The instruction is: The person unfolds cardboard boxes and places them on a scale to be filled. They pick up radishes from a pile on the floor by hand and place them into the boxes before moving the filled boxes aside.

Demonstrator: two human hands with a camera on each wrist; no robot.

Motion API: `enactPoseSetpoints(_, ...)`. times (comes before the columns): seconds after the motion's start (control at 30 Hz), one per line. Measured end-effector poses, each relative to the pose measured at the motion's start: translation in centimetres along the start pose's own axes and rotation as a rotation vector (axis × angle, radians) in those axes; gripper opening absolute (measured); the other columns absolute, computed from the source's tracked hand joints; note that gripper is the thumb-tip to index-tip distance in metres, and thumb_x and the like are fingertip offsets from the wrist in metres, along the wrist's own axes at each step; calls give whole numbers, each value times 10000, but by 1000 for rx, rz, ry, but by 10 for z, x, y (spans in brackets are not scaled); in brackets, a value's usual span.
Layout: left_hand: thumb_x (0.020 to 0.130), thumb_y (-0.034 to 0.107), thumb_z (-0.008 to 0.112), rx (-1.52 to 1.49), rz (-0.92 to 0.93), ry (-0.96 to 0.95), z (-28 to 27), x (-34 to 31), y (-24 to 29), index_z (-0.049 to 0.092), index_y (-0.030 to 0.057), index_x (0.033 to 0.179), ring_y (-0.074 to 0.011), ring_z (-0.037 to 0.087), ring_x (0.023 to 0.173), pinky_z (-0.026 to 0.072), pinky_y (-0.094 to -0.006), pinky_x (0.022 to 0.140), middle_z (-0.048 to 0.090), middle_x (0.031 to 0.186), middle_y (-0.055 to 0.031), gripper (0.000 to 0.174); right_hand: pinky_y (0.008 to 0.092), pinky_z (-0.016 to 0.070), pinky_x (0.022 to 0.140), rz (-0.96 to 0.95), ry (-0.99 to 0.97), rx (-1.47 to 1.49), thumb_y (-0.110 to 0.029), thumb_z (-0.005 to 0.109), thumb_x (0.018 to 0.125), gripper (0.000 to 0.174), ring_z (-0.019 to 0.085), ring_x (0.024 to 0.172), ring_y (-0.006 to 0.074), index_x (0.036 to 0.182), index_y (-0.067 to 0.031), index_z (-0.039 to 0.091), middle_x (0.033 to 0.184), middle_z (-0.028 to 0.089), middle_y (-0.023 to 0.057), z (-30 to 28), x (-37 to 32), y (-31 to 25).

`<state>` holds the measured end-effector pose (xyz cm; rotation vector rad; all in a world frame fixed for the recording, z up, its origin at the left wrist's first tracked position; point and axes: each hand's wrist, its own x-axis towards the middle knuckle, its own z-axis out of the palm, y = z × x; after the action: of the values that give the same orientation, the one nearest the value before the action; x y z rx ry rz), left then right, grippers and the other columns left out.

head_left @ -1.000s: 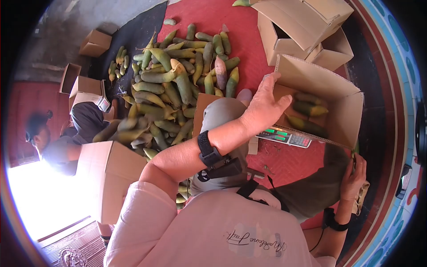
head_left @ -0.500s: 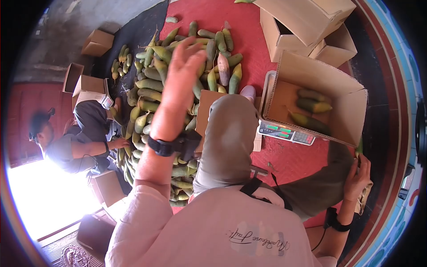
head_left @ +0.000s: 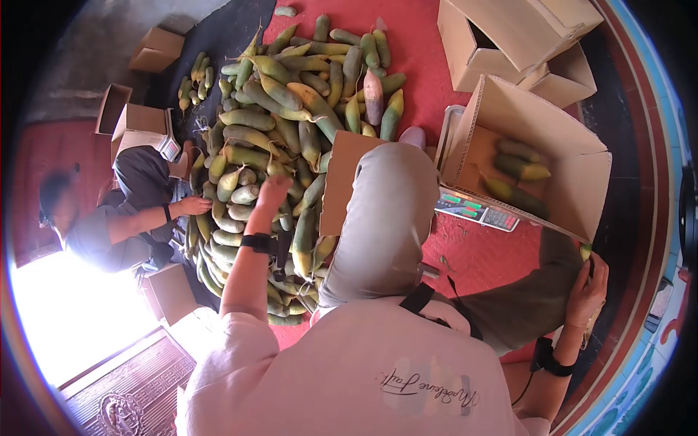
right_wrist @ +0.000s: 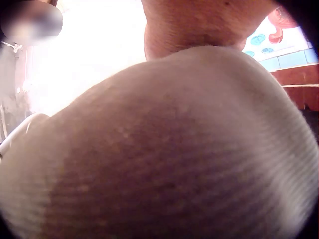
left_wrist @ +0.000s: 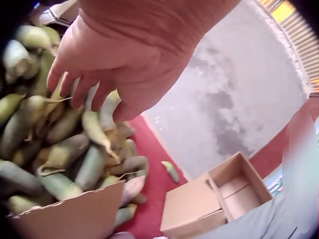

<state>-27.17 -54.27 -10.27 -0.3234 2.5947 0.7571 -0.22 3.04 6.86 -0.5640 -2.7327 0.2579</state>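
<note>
Above a heap of green radishes [head_left: 251,138], the left hand [head_left: 273,192] reaches down from its dark wrist strap. In the left wrist view the left hand [left_wrist: 119,64] has its fingers apart and loosely bent, with nothing held; radishes [left_wrist: 62,154] lie beneath them. The right hand [head_left: 586,292] is by the right knee, below an open carton [head_left: 556,120] that holds several radishes [head_left: 520,168]. A small green end [head_left: 585,251] shows at its fingertips; whether it is gripped cannot be told. Trousers [right_wrist: 174,144] fill the right wrist view, hiding that hand's fingers.
The carton stands on a scale [head_left: 476,212] with lit green digits. More cartons [head_left: 520,36] are at the top right. A cardboard flap [head_left: 342,182] stands beside the left knee. At the left, another person [head_left: 109,225] sits by the heap, an arm stretched to it.
The left hand has moved left from the carton's edge, across the knee and down to the heap. The right hand stays by the knee. The carton beside the other person has moved lower.
</note>
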Motion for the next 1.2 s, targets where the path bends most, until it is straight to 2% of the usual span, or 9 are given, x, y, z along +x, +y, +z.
enactPoseSetpoints(0.07,742,342,643,83,-103,-107,30,9,-57,567,41,1128,-287,587,1005,451,-374,859,623,1059,-162,496,377,463,743,-2,2,-13,21,495,853,178,583,851,338,1021,20,554,933,581,176,1,0,-2)
enactPoseSetpoints(0.17,711,348,655,291,-157,-160,58,-12,-80,506,47,1206,-326,555,1051,445,-389,890,590,1120,-178,599,378,466,740,-3,-12,-24,18,492,856,178,583,853,344,1023,16,554,941,581,177,2,0,0)
enactPoseSetpoints(0.23,707,337,652,305,-201,-177,76,-21,-94,462,56,1246,-333,522,1092,428,-387,920,551,1172,-184,637,378,467,739,-16,-16,-28,15,494,857,178,585,855,344,1024,13,555,943,582,175,3,1,-2)
enactPoseSetpoints(0.37,703,312,641,341,-195,-171,91,-33,-89,364,83,1322,-337,409,1209,369,-384,996,427,1302,-186,716,374,470,738,-18,-39,-39,5,502,858,177,587,861,340,1026,1,557,953,584,165,4,1,-1)
enactPoseSetpoints(0.4,705,308,640,346,-184,-181,93,-32,-87,360,93,1325,-306,371,1243,336,-377,1023,393,1326,-174,713,374,470,738,-21,-41,-43,5,502,858,177,587,861,340,1026,1,557,953,584,165,4,1,-1)
enactPoseSetpoints(0.63,727,318,626,396,-187,-179,102,1,-79,365,98,1321,-315,377,1234,340,-380,1021,401,1318,-170,685,363,472,742,-20,-61,-98,-13,511,858,159,591,859,322,1005,-8,569,951,589,151,8,-1,3)
enactPoseSetpoints(0.83,758,304,619,348,-98,-169,109,30,-52,374,71,1305,-322,393,1221,343,-385,1017,412,1306,-174,643,359,481,718,-26,-73,-134,-10,505,862,158,595,841,318,1009,-9,564,945,587,152,10,-3,4)
enactPoseSetpoints(1.1,760,350,624,359,-68,-243,142,63,-54,298,56,1347,-330,339,1266,337,-395,1025,361,1352,-188,733,363,480,724,14,-99,-168,-15,505,860,165,595,852,321,1014,-16,565,947,586,150,11,-4,8)
enactPoseSetpoints(1.2,735,418,644,405,-208,-251,138,62,-48,323,73,1336,-348,355,1245,355,-404,1008,380,1327,-189,764,372,477,729,26,-108,-177,-12,503,855,171,593,861,327,1015,-15,564,947,586,151,12,-4,6)
